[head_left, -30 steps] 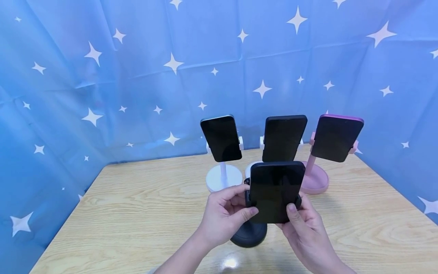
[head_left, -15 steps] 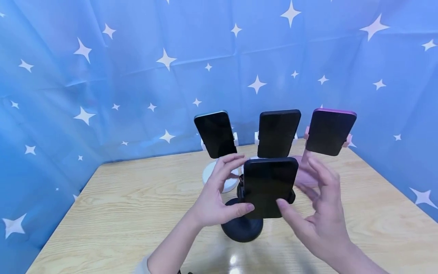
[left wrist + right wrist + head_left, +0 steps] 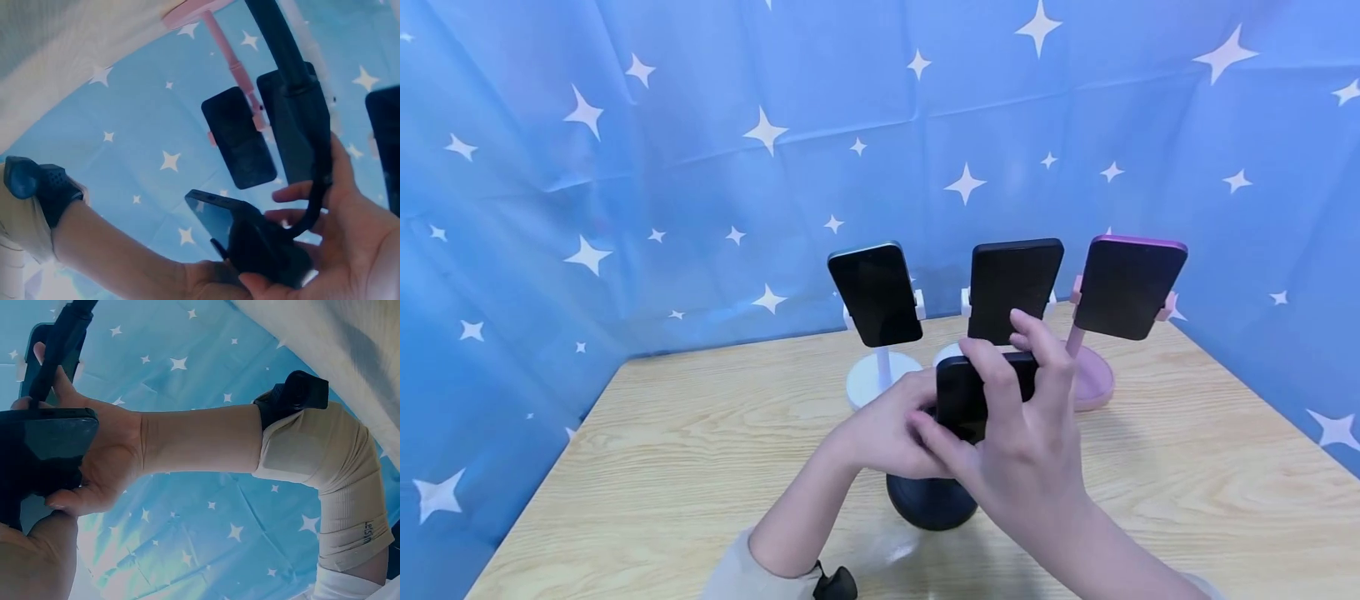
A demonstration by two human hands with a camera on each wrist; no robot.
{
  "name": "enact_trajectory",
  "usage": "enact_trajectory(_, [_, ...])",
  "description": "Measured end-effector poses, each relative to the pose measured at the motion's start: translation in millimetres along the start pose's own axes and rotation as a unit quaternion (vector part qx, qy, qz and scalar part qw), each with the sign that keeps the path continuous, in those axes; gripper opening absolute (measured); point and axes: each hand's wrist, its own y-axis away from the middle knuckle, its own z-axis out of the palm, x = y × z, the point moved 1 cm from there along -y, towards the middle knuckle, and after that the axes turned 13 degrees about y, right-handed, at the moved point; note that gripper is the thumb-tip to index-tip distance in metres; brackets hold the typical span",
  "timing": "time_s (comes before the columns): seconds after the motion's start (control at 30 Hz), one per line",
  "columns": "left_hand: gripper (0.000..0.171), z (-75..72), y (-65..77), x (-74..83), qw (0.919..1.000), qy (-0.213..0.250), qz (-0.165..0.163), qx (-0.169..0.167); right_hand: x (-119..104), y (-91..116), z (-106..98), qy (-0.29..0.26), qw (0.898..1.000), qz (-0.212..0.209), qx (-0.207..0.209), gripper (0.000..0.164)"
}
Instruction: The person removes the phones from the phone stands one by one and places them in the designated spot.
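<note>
Across front phone (image 3: 955, 396), right fingers (image 3: 1000, 383), earlier beside

The left hand (image 3: 887, 429) and right hand (image 3: 1030, 450) are bare. The beige left sleeve (image 3: 294, 459) is creased — its small dark lettering (image 3: 369, 531) possibly reads "Letsin" — and meets white fabric (image 3: 347, 584). Black rounded devices (image 3: 303, 392) sit at both cuffs, one showing a dotted face (image 3: 55, 176).

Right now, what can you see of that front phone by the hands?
The front phone is black and round-cornered, its dark, glossy screen turned toward the head view. The black phone stand holds it from behind. The right hand spans its front, hiding much of it; the left hand is at its lower left.
</note>
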Motion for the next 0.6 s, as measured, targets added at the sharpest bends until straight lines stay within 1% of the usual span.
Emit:
enact_trajectory(0.07, [0.029, -1.8, -0.1, -0.8, 0.9999, 0.015, 0.000, -0.006, 0, 0, 1, 0.015, 1.000, 0.001, 0.004, 0.051])
enact_trajectory(0.23, [0.022, -7.2, 0.3, -3.3, 0.9987, 0.040, 0.013, -0.029, 2, 0, 2, 0.014, 1.000, 0.007, -0.001, 0.047])
enact_trajectory(0.37, [0.024, -9.5, -0.4, -5.6, 0.9978, 0.051, 0.021, -0.036, 3, -2, 2, 0.014, 1.000, 0.013, -0.008, 0.045])
enact_trajectory(0.53, [0.026, -10.6, -0.9, -9.2, 0.9958, 0.080, 0.013, -0.042, 4, -3, 2, 0.030, 0.999, 0.022, -0.020, 0.044])
enact_trajectory(0.6, [0.026, -10.6, -0.6, -11.0, 0.9957, 0.083, 0.011, -0.040, 4, -2, 3, 0.036, 0.999, 0.026, -0.026, 0.044])
